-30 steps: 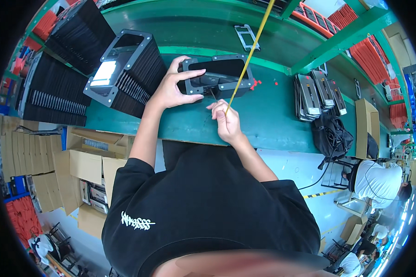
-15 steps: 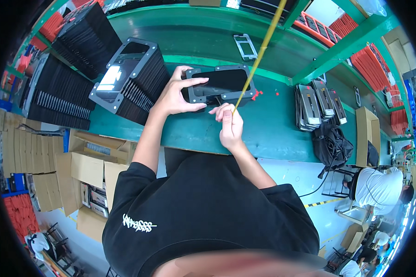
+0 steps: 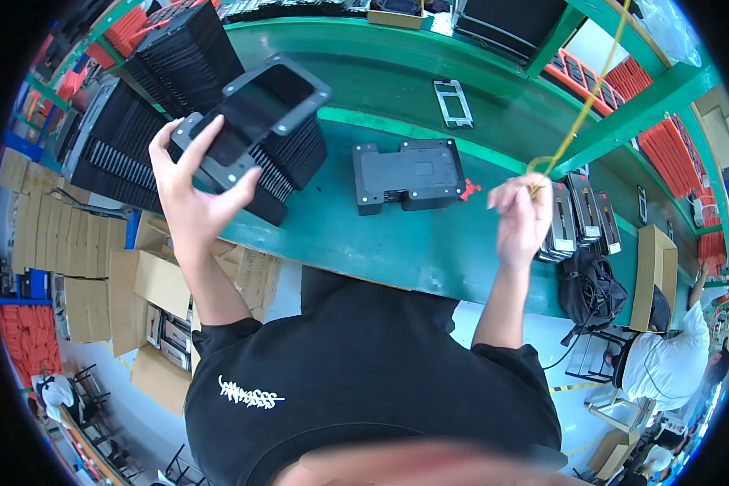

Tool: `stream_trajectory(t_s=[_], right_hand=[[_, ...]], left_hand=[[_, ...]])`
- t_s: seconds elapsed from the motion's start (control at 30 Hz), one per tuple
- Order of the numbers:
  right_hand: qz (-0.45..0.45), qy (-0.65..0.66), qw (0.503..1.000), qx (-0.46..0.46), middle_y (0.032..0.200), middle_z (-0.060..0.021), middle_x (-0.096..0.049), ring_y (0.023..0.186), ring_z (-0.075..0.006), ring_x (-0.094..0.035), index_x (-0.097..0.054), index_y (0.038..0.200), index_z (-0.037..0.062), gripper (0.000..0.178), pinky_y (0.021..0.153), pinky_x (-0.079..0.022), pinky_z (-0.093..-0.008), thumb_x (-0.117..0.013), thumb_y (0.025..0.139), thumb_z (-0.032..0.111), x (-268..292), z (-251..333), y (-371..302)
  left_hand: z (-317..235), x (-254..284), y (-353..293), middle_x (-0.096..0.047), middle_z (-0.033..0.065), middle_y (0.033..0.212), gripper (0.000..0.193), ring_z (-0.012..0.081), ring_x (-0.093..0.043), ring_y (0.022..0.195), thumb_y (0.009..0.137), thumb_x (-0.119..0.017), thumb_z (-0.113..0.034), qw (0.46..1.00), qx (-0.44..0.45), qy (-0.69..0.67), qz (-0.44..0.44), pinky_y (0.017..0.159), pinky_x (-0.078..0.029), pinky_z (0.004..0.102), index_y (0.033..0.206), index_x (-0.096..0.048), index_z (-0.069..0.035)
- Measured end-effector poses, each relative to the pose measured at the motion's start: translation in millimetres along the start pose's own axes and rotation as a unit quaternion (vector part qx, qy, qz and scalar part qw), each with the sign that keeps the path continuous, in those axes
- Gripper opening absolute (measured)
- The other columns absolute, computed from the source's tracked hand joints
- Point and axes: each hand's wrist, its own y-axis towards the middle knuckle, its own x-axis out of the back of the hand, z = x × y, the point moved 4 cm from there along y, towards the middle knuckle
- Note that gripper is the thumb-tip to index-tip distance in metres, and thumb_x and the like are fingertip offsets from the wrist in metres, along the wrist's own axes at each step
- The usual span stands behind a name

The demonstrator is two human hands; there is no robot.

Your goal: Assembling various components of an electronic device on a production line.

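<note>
black frame (image 3: 261, 104), one, in left hand (image 3: 193, 198)

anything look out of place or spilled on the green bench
A few small red pieces lie loose beside the right end of the black block on the bench. They look like stray scraps, though too small to identify. No spill shows.

We've got a blk bag (image 3: 590, 298) on the bench's R side, just beside an open cardboard box (image 3: 647, 263). Low L, we see an open ctn (image 3: 164, 279) w/ packs inside, near stacked brn cartons (image 3: 49, 231) & a red-orange pile (image 3: 26, 336). Far R: co-worker (image 3: 664, 364), wht top.
</note>
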Motion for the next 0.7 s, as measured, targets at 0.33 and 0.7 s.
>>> stream_trajectory(t_s=[0.33,0.7], right_hand=[[-0.049,-0.197,0.972,-0.118,0.103,-0.0104,-0.069,0.065,-0.0048,-0.050,-0.052,0.137,-0.0003,0.038,0.059,-0.042,-0.0205,-0.053,0.101,0.009,39,-48,61],[0.224,-0.638,0.737,0.007,0.104,-0.0131,-0.073,0.097,-0.0329,-0.069,-0.073,0.105,0.0082,0.020,0.088,-0.054,-0.0427,-0.068,0.088,0.018,56,-274,209]], left_hand=[[51,-15,-38,-0.044,0.0189,0.132,0.072,0.0360,-0.047,0.126,0.070,-0.082,-0.020,0.981,0.159,-0.051,0.098,0.107,-0.041,0.0445,0.137,-0.058,-0.014],[58,-30,-43,-0.041,0.0179,0.134,0.079,0.0358,-0.045,0.129,0.066,-0.079,-0.014,0.975,0.181,-0.090,0.090,0.110,-0.039,0.0461,0.141,-0.056,-0.018]])
